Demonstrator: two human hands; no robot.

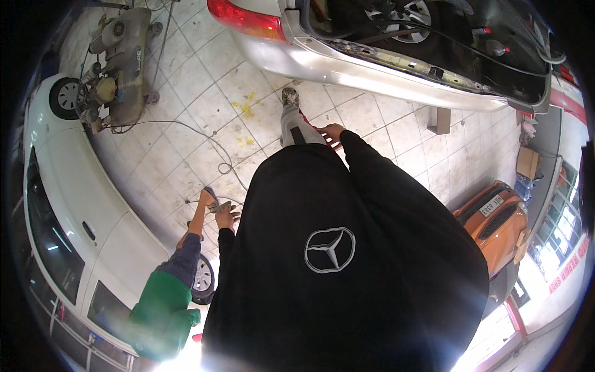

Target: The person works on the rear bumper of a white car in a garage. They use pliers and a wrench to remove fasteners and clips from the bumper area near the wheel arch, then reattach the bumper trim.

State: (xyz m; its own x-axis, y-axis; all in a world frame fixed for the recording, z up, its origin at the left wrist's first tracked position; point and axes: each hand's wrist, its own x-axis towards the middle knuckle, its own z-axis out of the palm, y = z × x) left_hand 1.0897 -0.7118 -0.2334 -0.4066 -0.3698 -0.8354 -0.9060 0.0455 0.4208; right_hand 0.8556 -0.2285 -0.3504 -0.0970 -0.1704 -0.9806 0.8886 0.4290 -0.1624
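Observation:
My left hand (226, 216) hangs low beside my black top, its fingers spread and nothing seen in them. Behind it are the sandalled foot (209, 199) of another person and a thin hose on the floor. By my right thigh my right hand (333, 131) is bent inward, its fingers partly curled at a red and white strip of material (335, 145). Whether that strip is held or belongs to my clothing is hard to make out. One shoe (290, 97) of mine stands on the tiles, short of the silver car's rear bumper (347, 69).
The silver car's open boot (452, 59) holds a wheel and loose items. An air compressor (131, 68) and its hose (214, 139) lie left, beside a white car (93, 204). A person in green (164, 310) is lower left. An orange car (493, 217) and a small box (439, 121) are right.

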